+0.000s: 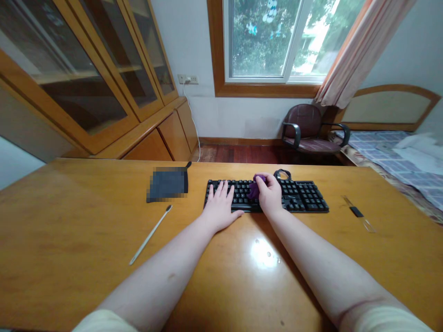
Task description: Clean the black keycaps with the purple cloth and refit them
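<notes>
A black computer keyboard (304,196) lies flat on the wooden desk, its coiled cable (283,174) behind it. My left hand (219,207) rests on the keyboard's left end with fingers spread over the keys and the thumb at the front edge. Bunched in my right hand (271,194) is a purple cloth (255,188), which touches the keys near the middle. The keys beneath both hands are hidden.
Left of the keyboard are a dark pouch (168,183), blurred by pixelation, and a long white brush (151,234) with a dark head. A clear tool with a black middle (356,212) lies at the right. Beyond the desk stands an armchair (306,127).
</notes>
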`<state>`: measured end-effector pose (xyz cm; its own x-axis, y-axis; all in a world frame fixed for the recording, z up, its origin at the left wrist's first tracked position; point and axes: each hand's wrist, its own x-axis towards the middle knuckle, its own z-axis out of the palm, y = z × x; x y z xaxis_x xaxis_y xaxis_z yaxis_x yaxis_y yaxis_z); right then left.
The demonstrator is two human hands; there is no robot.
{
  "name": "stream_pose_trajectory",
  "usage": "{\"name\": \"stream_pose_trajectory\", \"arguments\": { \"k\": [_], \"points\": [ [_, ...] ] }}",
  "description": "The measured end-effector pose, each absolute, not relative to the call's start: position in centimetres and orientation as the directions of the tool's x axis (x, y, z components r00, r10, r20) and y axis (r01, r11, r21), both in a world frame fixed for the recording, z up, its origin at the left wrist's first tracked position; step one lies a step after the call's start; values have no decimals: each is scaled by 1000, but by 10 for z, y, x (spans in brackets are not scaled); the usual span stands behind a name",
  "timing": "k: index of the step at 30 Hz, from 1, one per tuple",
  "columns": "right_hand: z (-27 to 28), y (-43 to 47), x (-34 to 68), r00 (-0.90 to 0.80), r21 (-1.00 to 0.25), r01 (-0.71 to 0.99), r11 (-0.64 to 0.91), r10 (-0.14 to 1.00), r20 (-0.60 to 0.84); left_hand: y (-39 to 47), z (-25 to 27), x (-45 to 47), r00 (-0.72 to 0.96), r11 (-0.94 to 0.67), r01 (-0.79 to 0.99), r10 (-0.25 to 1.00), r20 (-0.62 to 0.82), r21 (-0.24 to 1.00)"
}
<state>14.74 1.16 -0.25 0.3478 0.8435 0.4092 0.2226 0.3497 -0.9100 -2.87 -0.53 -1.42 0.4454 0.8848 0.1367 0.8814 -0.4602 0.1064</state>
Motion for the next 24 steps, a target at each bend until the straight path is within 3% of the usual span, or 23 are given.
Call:
{"name": "stream_pose_trajectory", "arguments": {
  "k": [4, 7, 10, 12, 15, 20, 24],
  "points": [
    [-5, 12, 146, 148, -710, 617, 340, 836, 528, 2, -17, -30, 438, -448, 893, 888, 139, 52],
    [-12, 12, 142, -52, -465, 842, 275, 898, 437, 8, -19, -34, 444, -456, 888, 883, 149, 57],
    [-22, 13, 140, -179, -312, 905, 289, 925, 336, 10, -20, -36, 448, -463, 883, 880, 158, 78],
    [-27, 14, 140, -196, -314, 899, 304, 922, 334, 10, -19, -36, 434, -453, 886, 885, 167, 101],
    [-27, 14, 141, -120, -433, 847, 308, 905, 409, 11, -17, -37, 335, -367, 919, 920, 201, 147],
    [4, 11, 165, -6, -555, 757, 346, 852, 523, 21, -1, -74, -46, 19, 987, 984, 170, 157],
    [32, -5, 226, 280, -590, 803, 87, 818, 503, 34, 21, -147, -290, 273, 947, 953, 83, 170]
  ]
}}
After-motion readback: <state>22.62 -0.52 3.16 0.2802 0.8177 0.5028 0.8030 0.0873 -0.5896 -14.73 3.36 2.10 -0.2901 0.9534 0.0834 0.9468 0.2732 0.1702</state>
